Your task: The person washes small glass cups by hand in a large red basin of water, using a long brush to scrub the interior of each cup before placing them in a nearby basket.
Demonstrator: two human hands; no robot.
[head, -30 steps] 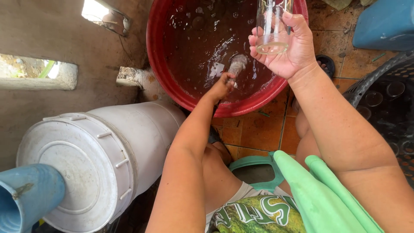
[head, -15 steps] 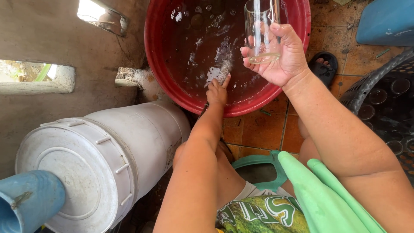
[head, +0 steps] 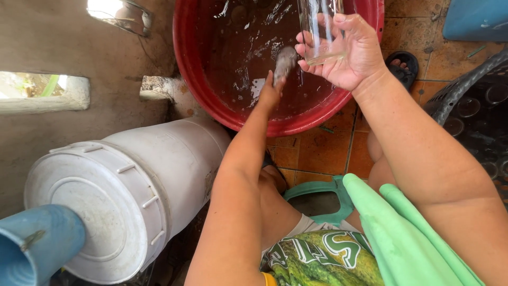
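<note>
Basin far centre, barrel near left, crate at the right edge

We've got the basin (head: 196, 79) on the tiled floor (head: 317, 153) at the far centre, water inside it. Our left hand (head: 271, 94) reaches in over its near rim with a sponge (head: 286, 59) at its fingertips; just right of it, our right hand (head: 352, 50) holds a glass (head: 317, 32) above the basin. Near left lies the barrel (head: 127, 196) on its side, a pipe (head: 37, 249) in front of it. Far right sits the crate (head: 471, 106), a sandal (head: 403, 66) between it and the basin.

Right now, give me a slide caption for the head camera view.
Right hand holds a clear glass above a red basin of water while the left hand lifts a wet scrubber.
</note>
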